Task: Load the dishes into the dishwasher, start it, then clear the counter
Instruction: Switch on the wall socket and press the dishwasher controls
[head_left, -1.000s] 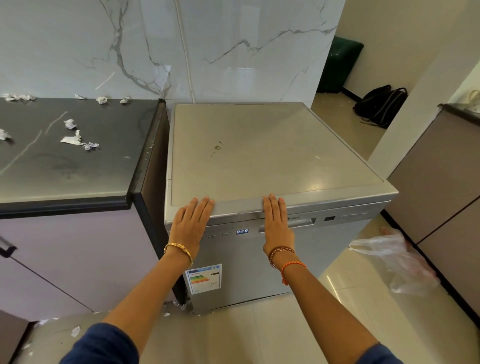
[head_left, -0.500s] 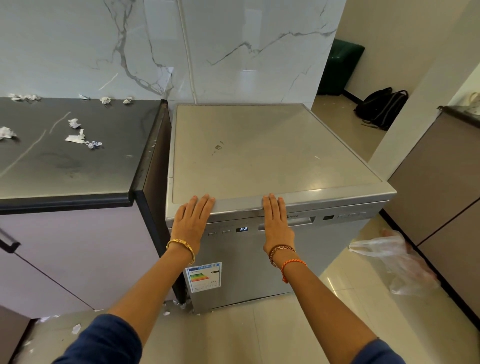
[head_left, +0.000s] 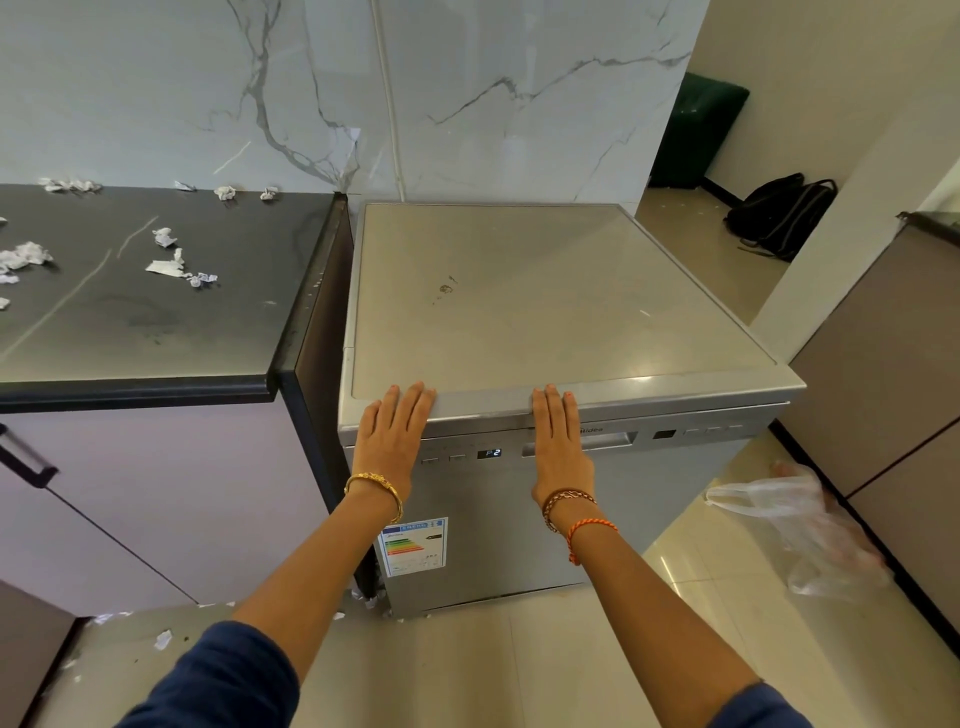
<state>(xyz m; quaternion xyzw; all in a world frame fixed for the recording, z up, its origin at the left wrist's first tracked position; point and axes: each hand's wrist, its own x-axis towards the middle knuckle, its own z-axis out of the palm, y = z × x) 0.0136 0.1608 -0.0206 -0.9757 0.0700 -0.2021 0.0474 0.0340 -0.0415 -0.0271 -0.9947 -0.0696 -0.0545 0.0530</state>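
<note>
While your hands press flat on the dishwasher (head_left: 519, 312), fingers straight and holding nothing, its door stands closed under your palms. Your left hand (head_left: 390, 436) and right hand (head_left: 561, 441) flank the display (head_left: 489, 453), which reads "P2". Just right of your right hand the badge (head_left: 592, 429) reads "Midea". Below your left wrist sits an energy label (head_left: 414, 545), its print too small to read. Left of your left hand, paper scraps (head_left: 171, 260) litter the tabletop (head_left: 130, 322).
</note>
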